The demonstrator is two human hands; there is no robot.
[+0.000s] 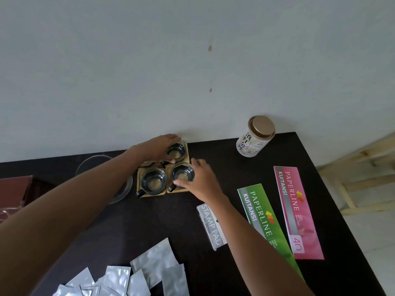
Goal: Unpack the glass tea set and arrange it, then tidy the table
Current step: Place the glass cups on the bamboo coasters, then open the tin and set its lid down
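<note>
At the far edge of the dark tabletop (162,221), close against the pale wall, I see both hands working on a cluster of clear glass cups set on square wooden coasters. The left hand (158,149) reaches over the rear clear glass cup (176,151), fingers curled across its far rim and thumb at its near side, so the grip is closed around that cup, which stands upright on the rear wooden coaster (186,153). The right hand (199,178) holds the front-right clear glass cup (182,174), thumb pressed at the near rim and fingers curved round the right side; this cup stands on its own wooden coaster (177,190). Just left of the right-hand grip stands a third clear glass cup with a dark handle (153,181), untouched, on another coaster. Left of the left forearm lies a shallow clear glass dish (119,189), partly hidden by the arm. Right of the right hand, near the wall, stands a cream cylindrical tin with a gold lid (255,136). Nearer than the right wrist lie a grey stamp pad box (210,225), a green receipt book (264,218) and a pink receipt book (296,210). Silver foil sachets (136,276) lie scattered beneath the left forearm.
</note>
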